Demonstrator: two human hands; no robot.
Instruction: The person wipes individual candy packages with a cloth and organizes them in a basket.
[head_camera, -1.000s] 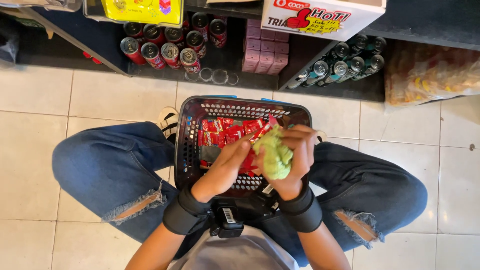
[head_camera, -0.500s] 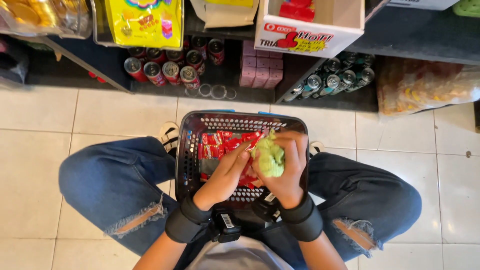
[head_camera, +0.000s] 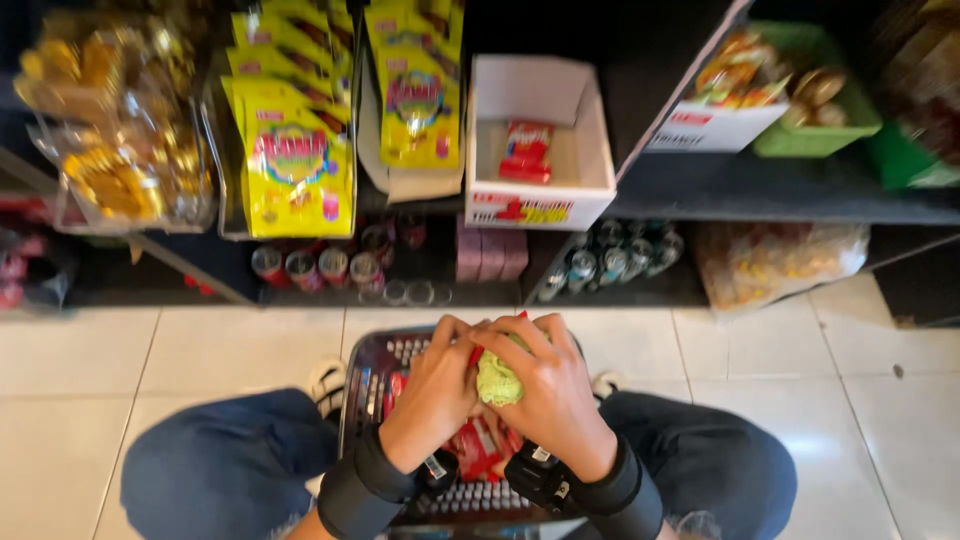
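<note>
tiled shop floor, both hands (head_camera: 500, 385) closed around green cloth (head_camera: 497, 381) (over basket (head_camera: 365, 375))

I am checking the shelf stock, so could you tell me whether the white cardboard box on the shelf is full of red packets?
No, the white cardboard box holds only a couple of red packets, with most of its floor bare.
</note>
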